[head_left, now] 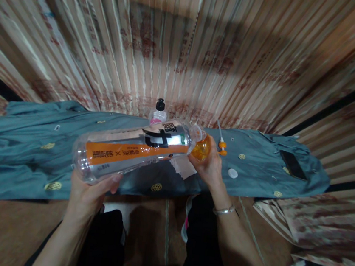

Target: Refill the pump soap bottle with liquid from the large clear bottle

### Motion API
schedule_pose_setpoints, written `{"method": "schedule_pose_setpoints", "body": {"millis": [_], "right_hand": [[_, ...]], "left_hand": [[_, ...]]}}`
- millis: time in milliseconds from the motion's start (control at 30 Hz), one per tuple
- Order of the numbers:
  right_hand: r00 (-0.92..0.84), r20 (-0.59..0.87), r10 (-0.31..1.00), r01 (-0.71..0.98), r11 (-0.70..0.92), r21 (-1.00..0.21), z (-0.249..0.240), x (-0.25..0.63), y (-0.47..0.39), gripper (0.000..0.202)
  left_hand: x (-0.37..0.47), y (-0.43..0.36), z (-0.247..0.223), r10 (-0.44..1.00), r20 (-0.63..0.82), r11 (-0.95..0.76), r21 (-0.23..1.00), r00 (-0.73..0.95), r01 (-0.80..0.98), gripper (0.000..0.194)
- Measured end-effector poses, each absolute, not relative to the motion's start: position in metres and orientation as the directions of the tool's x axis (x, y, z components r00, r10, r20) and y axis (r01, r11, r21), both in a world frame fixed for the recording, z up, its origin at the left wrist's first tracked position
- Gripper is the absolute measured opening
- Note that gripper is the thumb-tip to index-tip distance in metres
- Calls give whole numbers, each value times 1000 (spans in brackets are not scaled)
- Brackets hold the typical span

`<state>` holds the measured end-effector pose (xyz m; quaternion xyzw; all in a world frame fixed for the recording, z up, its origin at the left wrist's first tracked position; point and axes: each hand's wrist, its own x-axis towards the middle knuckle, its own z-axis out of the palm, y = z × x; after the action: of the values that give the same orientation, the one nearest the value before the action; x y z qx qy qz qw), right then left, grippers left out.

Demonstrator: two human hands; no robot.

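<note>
Large clear bottle (134, 147), tilted above table (250, 171); left hand (92, 191) cupping its base, right hand (210, 166) wrapped around amber container (202, 147) at its neck; probably light, flexible, slick; best supported at base

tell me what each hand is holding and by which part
Left hand: large clear bottle, from below near its base end. Right hand: small amber bottle, by its body.

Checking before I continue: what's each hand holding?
Left hand: holding the large clear bottle near its base.
Right hand: closed around the small orange bottle.
</note>
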<state>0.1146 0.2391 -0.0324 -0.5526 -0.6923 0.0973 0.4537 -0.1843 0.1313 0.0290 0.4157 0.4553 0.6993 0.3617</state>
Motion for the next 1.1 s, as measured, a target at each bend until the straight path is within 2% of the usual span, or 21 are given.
{"method": "schedule_pose_setpoints", "body": {"millis": [300, 533, 767, 1100], "right_hand": [[39, 517, 855, 673, 360, -646, -33, 114, 239, 93], [40, 524, 851, 687, 357, -633, -33, 113, 239, 95], [29, 530, 847, 689, 367, -624, -33, 113, 239, 94], [31, 531, 847, 688, 367, -626, -31, 112, 238, 91]], "left_hand": [[-184, 135, 32, 878, 266, -344, 929, -399, -137, 36], [-182, 136, 35, 875, 266, -355, 921, -404, -161, 29], [-182, 136, 35, 875, 251, -352, 917, -413, -188, 37], [-179, 137, 40, 872, 261, -356, 919, -415, -171, 29]]}}
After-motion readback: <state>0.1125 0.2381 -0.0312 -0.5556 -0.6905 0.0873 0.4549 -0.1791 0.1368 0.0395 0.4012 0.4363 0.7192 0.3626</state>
